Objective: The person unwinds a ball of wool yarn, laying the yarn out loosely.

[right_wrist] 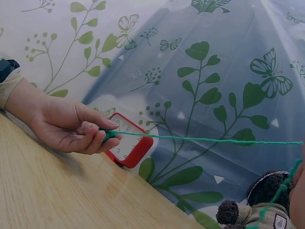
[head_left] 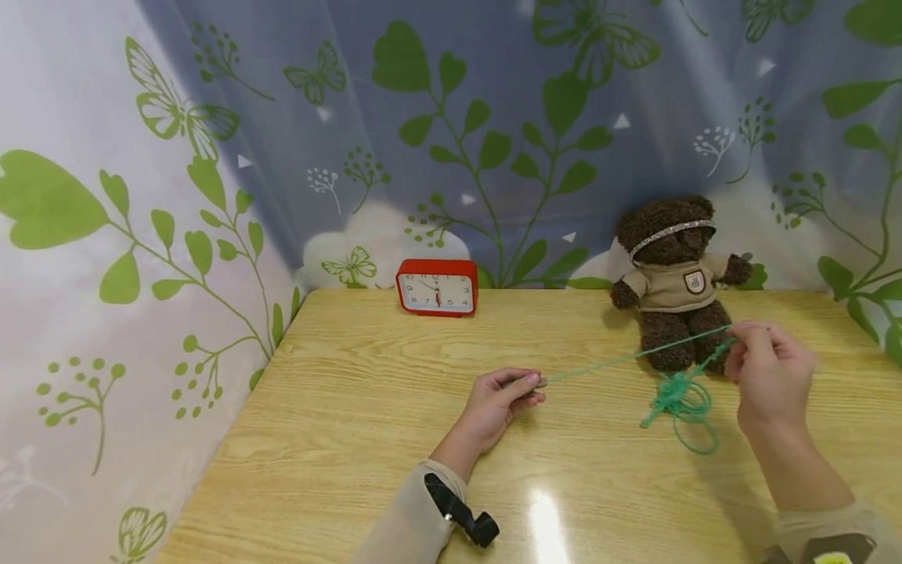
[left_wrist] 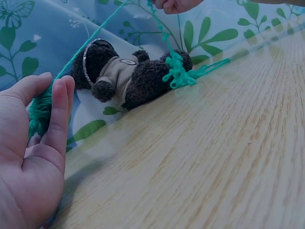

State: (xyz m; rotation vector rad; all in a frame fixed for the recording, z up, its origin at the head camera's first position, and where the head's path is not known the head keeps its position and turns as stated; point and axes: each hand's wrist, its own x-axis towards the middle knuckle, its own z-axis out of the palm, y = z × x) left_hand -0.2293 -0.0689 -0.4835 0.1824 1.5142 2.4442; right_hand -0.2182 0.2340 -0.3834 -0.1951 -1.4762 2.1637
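A blue-and-white curtain point(head_left: 465, 94) printed with green leaves and butterflies hung behind a light wood-grain table point(head_left: 380, 423). At the table's back right, a dark brown plush bear point(head_left: 672, 286) in a tan shirt and glittery headband sat upright; well to its left stood a red rectangular alarm clock point(head_left: 437, 288) with a white dial. In front, a person's right hand point(head_left: 773, 372) pinched green yarn near the bear's legs, while the left hand point(head_left: 496, 403) held a small wound green yarn bundle point(left_wrist: 40, 112) between thumb and fingers. A loose, looped green yarn tangle point(head_left: 680, 395) trailed below the right hand, and a thin green strand point(head_left: 613, 363) stretched taut between both hands.
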